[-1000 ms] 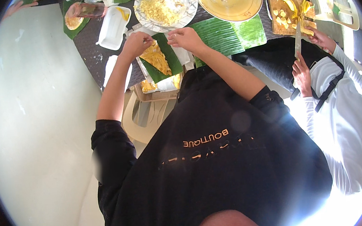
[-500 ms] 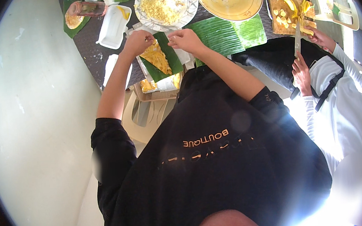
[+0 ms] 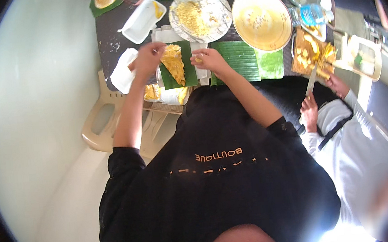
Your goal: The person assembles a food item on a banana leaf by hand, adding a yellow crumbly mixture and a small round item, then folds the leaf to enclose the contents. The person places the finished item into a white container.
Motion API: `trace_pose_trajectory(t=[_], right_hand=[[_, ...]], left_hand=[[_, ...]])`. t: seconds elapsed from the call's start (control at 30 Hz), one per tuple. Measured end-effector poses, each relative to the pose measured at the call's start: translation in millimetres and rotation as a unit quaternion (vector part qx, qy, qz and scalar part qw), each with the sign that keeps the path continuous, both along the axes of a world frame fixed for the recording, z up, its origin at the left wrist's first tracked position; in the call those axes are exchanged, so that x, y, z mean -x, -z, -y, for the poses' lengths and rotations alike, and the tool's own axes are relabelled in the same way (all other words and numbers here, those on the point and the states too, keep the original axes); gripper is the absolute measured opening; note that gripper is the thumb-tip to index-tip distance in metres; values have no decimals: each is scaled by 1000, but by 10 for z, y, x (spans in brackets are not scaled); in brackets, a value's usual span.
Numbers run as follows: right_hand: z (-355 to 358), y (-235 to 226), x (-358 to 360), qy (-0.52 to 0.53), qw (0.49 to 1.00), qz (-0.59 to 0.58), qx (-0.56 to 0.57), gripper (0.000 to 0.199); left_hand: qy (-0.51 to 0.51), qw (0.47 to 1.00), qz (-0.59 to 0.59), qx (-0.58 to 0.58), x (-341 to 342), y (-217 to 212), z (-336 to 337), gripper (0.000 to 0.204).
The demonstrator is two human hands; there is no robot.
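A folded yellow flatbread-like food (image 3: 174, 66) lies on a piece of green banana leaf (image 3: 191, 73) in front of me. My left hand (image 3: 148, 60) hovers at the food's upper left edge, its fingers bent and smeared by motion. On the other side of the leaf, the fingers of my right hand (image 3: 212, 60) are pinched around a small yellowish piece (image 3: 198, 59). Just beyond both hands stands a marbled white plate (image 3: 222, 14) with yellow crumbly food (image 3: 192, 19) on it.
White foam trays (image 3: 141, 24) lie left of the plate. A yellow bowl (image 3: 264, 32), larger banana leaves (image 3: 237, 64) and a plastic bottle (image 3: 311, 15) are to the right. There a co-worker holds a knife (image 3: 311, 82) at a cutting board (image 3: 300, 63) with sliced banana.
My view has shifted, so the table sits lower and further right. My left hand has drawn back leftward off the food, and my right hand now shows a small yellowish piece.
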State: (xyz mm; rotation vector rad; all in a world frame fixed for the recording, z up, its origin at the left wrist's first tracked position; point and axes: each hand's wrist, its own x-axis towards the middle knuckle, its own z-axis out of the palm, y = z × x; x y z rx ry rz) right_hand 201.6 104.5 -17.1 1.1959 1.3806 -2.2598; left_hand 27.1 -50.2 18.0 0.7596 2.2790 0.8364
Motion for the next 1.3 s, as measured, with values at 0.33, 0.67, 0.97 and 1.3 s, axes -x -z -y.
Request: trace_pose_trajectory(t=[0.33,0.67,0.97,1.3], right_hand=[[302,-66,-27,-108,985,22,130,48],[461,-159,168,-84,990,6,111,46],[364,-95,251,-12,987,11,161,52],[195,-87,187,5,996,45,79,49]], left_hand=[[-50,988,126,-77,-1038,140,352,28],[-53,972,202,-110,-846,142,444,26],[25,973,221,-70,-614,157,342,17],[60,991,117,5,584,559,60,19]])
